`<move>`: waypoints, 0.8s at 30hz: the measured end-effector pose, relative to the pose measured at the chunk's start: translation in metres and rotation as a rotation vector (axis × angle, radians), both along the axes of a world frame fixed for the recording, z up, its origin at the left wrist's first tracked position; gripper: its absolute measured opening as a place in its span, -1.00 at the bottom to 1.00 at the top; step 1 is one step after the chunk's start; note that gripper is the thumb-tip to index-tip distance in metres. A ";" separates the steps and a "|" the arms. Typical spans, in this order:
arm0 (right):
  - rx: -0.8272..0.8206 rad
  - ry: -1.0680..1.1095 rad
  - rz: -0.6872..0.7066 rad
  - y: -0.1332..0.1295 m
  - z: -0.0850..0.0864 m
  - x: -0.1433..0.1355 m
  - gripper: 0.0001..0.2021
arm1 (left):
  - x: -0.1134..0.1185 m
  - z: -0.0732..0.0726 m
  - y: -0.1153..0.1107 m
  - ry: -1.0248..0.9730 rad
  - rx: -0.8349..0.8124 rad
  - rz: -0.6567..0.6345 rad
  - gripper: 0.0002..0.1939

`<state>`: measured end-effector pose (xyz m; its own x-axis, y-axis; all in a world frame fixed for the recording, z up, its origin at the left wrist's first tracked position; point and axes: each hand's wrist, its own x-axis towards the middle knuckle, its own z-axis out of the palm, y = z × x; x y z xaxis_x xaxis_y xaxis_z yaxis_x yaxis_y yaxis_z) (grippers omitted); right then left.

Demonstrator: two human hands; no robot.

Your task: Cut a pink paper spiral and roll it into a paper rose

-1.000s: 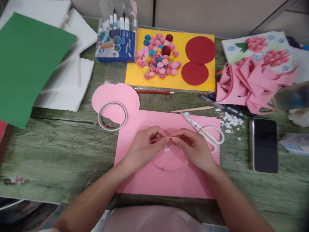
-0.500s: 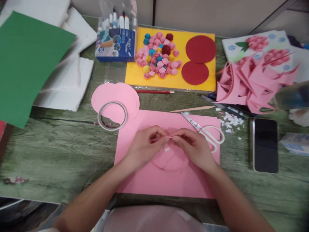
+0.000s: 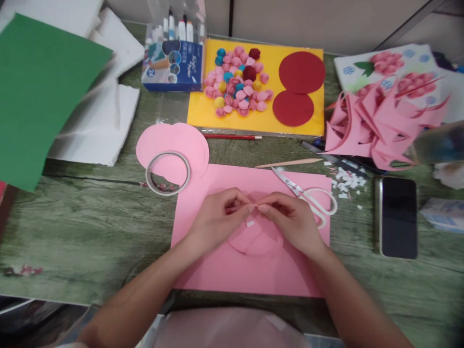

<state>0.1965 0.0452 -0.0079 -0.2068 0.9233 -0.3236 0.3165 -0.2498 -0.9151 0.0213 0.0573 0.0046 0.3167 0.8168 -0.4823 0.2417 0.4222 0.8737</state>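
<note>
My left hand and my right hand meet over a pink sheet, both with fingertips pinched together. Between the fingertips is a thin pink paper piece, mostly hidden by the fingers. A curved pink paper lies below the hands on the sheet, and a small white bit shows near the left fingertips. White-handled scissors rest beside my right hand, blades pointing up and left. At the upper left of the sheet, a tape roll overlaps pink paper circles.
Behind lie a yellow pack with small paper rolls and red circles, a marker box, a pencil and a wooden stick. Rightward are pink scraps and a phone; green paper is left.
</note>
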 end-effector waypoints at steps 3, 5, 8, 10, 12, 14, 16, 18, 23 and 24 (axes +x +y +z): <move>0.003 -0.001 0.004 0.000 -0.001 0.000 -0.91 | 0.001 0.000 0.000 -0.005 -0.009 0.000 -0.83; 0.000 0.006 0.004 0.000 -0.001 -0.001 -0.90 | 0.001 0.000 0.000 -0.010 -0.012 0.002 -0.83; -0.010 0.018 0.002 0.000 -0.001 -0.001 -0.88 | 0.001 0.000 0.000 -0.010 -0.010 -0.003 -0.82; -0.010 0.024 0.000 0.000 0.000 -0.001 -0.87 | 0.001 0.000 0.001 -0.008 -0.011 -0.006 -0.81; -0.011 0.027 0.001 0.000 0.000 -0.001 -0.87 | 0.000 0.000 0.001 -0.001 -0.012 -0.010 -0.80; -0.010 0.026 0.001 0.000 0.000 -0.001 -0.87 | 0.000 0.000 0.001 0.006 -0.010 -0.009 -0.80; -0.010 0.029 0.000 -0.001 0.000 -0.001 -0.87 | 0.001 0.000 0.001 0.013 -0.010 -0.009 -0.80; -0.011 0.034 -0.003 -0.001 -0.001 -0.002 -0.87 | 0.001 0.000 0.001 0.014 -0.008 -0.011 -0.81; -0.007 0.048 -0.003 -0.001 -0.002 0.001 -0.88 | 0.001 0.001 0.001 0.023 -0.012 -0.008 -0.81; -0.001 0.052 -0.003 -0.001 -0.001 0.002 -0.88 | 0.000 0.001 0.001 0.022 -0.016 -0.006 -0.81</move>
<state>0.1985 0.0444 -0.0090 -0.2208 0.9236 -0.3133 0.2675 -0.2515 -0.9301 0.0216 0.0582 0.0053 0.3104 0.8073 -0.5019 0.2634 0.4343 0.8614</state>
